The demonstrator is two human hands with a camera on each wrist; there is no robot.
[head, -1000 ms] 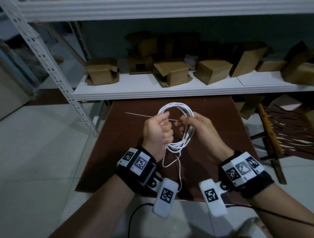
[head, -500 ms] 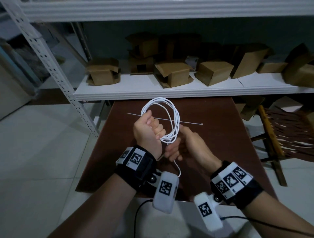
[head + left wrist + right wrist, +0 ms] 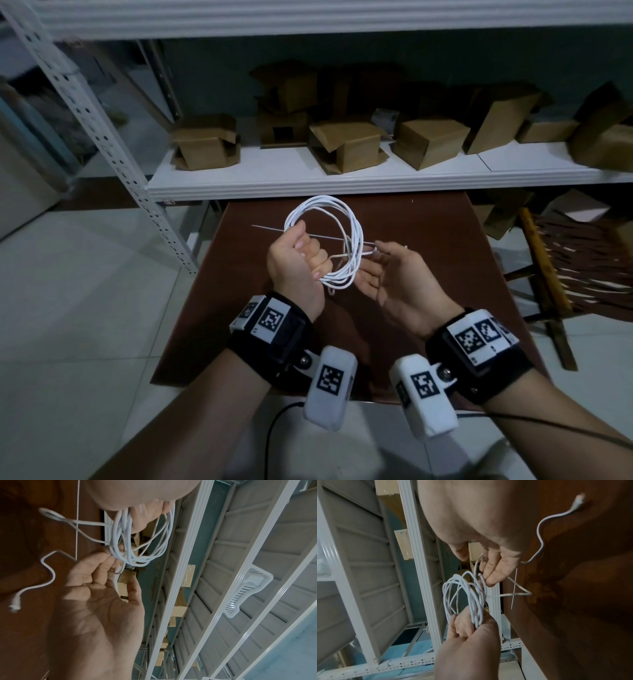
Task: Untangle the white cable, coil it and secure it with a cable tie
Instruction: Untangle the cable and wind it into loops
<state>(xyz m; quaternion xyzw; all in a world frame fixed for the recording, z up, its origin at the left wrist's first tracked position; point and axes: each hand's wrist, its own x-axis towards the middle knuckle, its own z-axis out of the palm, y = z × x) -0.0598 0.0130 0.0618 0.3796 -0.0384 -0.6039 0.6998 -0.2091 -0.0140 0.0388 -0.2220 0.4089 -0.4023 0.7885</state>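
Hands meet over the table (image 3: 428, 219): the left hand (image 3: 297, 263) stays fisted round the cable (image 3: 329, 240) coil, while the right hand (image 3: 399, 274), a second ago wrapped on the loops, has turned palm-up with loose fingers, their tips pinching a strand at the coil's edge. One plug end dangles free. The cable tie (image 3: 263, 228) lies unused on the table behind, so securing looks next.

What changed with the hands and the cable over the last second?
The right hand let go of the coil, dropped to its right side, turned palm up, and now pinches a loose strand at its fingertips. The left hand shifted left with the white cable, still gripping it. The cable tie stayed on the table.
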